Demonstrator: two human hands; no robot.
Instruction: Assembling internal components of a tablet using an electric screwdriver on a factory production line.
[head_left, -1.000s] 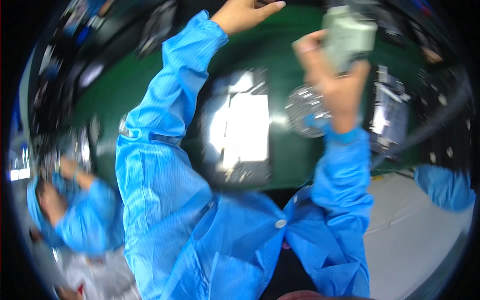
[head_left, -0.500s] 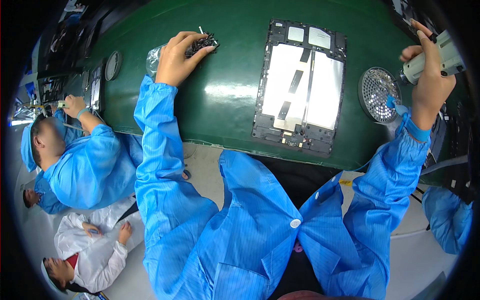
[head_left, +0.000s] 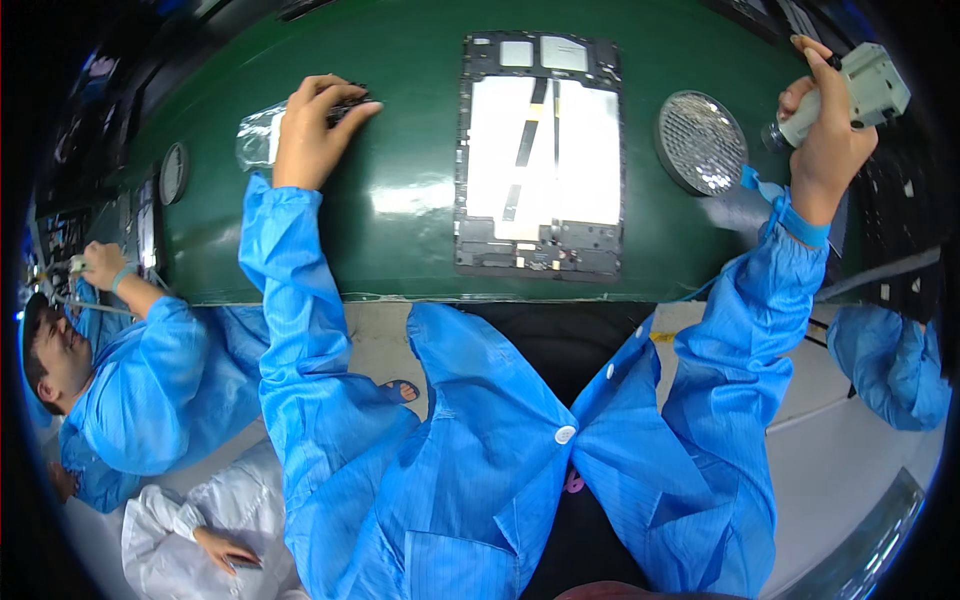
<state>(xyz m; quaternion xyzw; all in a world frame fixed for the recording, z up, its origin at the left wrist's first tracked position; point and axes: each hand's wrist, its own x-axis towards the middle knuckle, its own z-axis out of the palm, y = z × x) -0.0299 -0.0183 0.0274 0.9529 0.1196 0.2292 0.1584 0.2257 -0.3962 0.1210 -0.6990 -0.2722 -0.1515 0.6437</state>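
Tablet-like panel (head_left: pixel 590 150) lies on the bench (head_left: pixel 410 250); at its three o'clock the right hand (head_left: pixel 835 148) grips a pale tool (head_left: pixel 870 86). Left hand (head_left: pixel 308 135), nine o'clock, curls over dark parts (head_left: pixel 350 93) (whether its grip is closed cannot be told).

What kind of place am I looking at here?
Probably an electronics assembly or repair workshop: an opened, tablet-like device lies on a green bench, the right hand holds a pale handheld tool, and a nearby worker wears a blue coat.
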